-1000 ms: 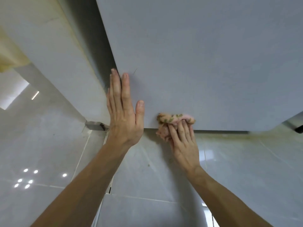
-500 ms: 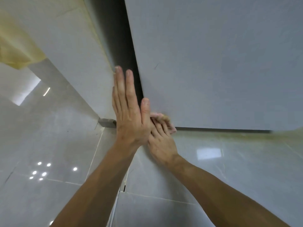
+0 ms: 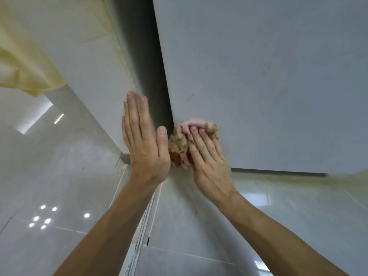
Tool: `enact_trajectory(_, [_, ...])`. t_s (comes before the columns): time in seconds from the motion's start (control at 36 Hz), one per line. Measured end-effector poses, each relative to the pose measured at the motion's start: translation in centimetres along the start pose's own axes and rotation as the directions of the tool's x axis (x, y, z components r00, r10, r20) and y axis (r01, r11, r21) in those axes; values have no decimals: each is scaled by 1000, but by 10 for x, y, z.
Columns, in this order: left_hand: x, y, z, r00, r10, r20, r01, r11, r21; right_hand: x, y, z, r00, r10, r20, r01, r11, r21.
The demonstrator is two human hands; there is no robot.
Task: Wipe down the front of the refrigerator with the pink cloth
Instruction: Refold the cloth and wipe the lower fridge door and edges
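Note:
The refrigerator's grey front [image 3: 268, 80] fills the upper right of the head view, and its lower edge runs just above the floor. A bunched pink cloth with a green pattern [image 3: 180, 144] lies against the bottom left corner of that front. My right hand [image 3: 207, 158] presses the cloth onto the door with straight fingers over it. My left hand [image 3: 144, 140] is flat with fingers straight, held upright beside the dark gap at the refrigerator's left edge, its thumb next to the cloth.
A pale wall panel [image 3: 79, 56] stands left of the dark gap [image 3: 145, 76]. A yellowish curtain [image 3: 23, 68] hangs at the far left. Glossy grey floor tiles [image 3: 59, 196] with light reflections lie below, and a seam or door track [image 3: 143, 226] runs down between my arms.
My right hand has carried the cloth leftward to the door's bottom left corner, then slightly up. The left hand has shifted off the door front towards the gap at its left.

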State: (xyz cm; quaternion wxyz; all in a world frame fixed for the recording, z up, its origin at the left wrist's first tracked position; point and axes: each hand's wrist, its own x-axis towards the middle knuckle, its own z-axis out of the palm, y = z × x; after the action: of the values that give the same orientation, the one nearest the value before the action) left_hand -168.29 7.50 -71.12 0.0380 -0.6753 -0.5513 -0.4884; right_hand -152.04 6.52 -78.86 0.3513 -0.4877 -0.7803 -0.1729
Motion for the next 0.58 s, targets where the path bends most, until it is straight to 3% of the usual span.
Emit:
enact_trajectory(0.14, [9,10,-3,999,-11,-47,9,999,-45,70,-17,-42,973,128,-193,-122,992,44])
enact_trajectory(0.25, [24,19,-7,994,4,-113,-15,995,-97,125,-24,-72,937,149,-315,-146,989,35])
enact_trajectory(0.42, [45,35,-17,981,-41,-192,0,978,-210,205,-41,-118,821,177,-542,-213,977,-3])
enact_trajectory(0.5, [51,34,-19,974,-49,-222,-7,969,-246,212,-38,-116,792,142,-594,-234,969,-80])
enact_trajectory(0.58, [54,33,-19,967,-77,-241,9,962,-272,190,-31,-96,805,55,-591,-137,986,-94])
